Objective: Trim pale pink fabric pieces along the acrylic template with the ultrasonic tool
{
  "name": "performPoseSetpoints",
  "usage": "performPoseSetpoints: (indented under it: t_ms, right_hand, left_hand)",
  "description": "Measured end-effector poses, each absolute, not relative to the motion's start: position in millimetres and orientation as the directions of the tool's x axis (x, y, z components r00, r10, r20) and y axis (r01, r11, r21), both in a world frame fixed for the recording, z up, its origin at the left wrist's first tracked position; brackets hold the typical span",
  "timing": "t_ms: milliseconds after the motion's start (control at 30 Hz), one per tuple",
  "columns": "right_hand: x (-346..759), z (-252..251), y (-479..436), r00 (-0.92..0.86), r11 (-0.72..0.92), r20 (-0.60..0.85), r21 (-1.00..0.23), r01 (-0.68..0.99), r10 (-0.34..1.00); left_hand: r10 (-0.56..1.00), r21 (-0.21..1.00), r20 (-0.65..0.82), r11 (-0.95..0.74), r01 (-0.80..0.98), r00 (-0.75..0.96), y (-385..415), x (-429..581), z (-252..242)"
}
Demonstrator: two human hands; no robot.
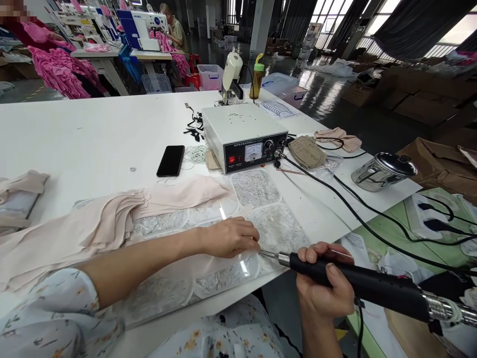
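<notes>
My right hand (323,293) grips a black handheld welding tool (365,284) with a thin metal tip (269,255) pointing left. The tip meets the fingertips of my left hand (228,237), which lies flat on a clear plastic sheet (276,226) laid over the table. Under and beside my left hand lie pale pink fabric pieces (112,219), stacked and spread to the left. A black cable (335,196) runs from the tool's rear back toward a white control box (244,135) with a meter and knobs.
A black phone (170,160) lies left of the box. A steel lidded pot (382,171), beige fabric cups (307,151) and a bottle (257,74) stand further right and back. The table edge runs diagonally at right. Other people work at sewing machines (143,27) behind.
</notes>
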State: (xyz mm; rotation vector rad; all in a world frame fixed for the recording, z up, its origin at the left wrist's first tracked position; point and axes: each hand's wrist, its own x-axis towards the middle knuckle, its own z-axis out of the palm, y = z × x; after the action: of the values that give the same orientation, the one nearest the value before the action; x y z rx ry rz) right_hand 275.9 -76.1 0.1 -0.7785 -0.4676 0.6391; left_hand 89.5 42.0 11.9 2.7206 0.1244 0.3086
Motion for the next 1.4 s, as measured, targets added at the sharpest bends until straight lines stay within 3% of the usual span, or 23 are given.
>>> performPoseSetpoints:
  t_ms: [133, 367, 933, 1400]
  right_hand:
    - [277.5, 0.6, -76.8, 0.712, 0.537, 0.162, -0.772, -0.34, 0.683]
    - [277.6, 2.3, -78.8, 0.716, 0.549, 0.199, -0.782, -0.295, 0.669]
    - [275.4, 8.0, -77.2, 0.719, 0.5, 0.166, -0.819, -0.28, 0.674]
    - [280.2, 10.5, -76.7, 0.73, 0.506, 0.168, -0.819, -0.271, 0.662]
  left_hand:
    - [-0.005, 0.291, 0.222, -0.954, -0.071, 0.975, 45.9, 87.2, 7.2]
    - [-0.065, 0.199, 0.264, -0.973, -0.121, 0.962, 49.8, 82.8, 3.4]
    - [-0.1, 0.075, 0.265, -0.989, -0.124, 0.959, 47.4, 85.1, 5.9]
    - [-0.097, 0.055, 0.27, -0.992, -0.115, 0.958, 45.0, 84.1, 7.2]
